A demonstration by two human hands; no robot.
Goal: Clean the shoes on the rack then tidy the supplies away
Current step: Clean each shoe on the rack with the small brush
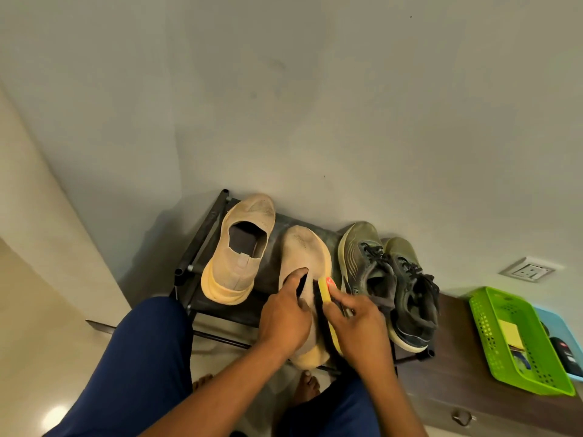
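A dark metal shoe rack (pixel 202 244) stands against the wall. On its top lies one beige slip-on shoe (pixel 239 247) at the left. My left hand (pixel 284 313) grips the second beige shoe (pixel 303 247) by its opening, fingers inside the collar. My right hand (pixel 359 320) holds a yellow brush (pixel 324 291) with a red-orange end against that shoe's right side. A pair of olive-green lace-up sneakers (pixel 378 272) sits at the rack's right end.
A green plastic basket (pixel 485 335) with a yellow pad and other supplies sits on a dark wooden cabinet (pixel 448 386) at the right, beside a blue tray (pixel 564 326). A wall socket (pixel 527 271) is above it. My legs in blue trousers and bare feet are below.
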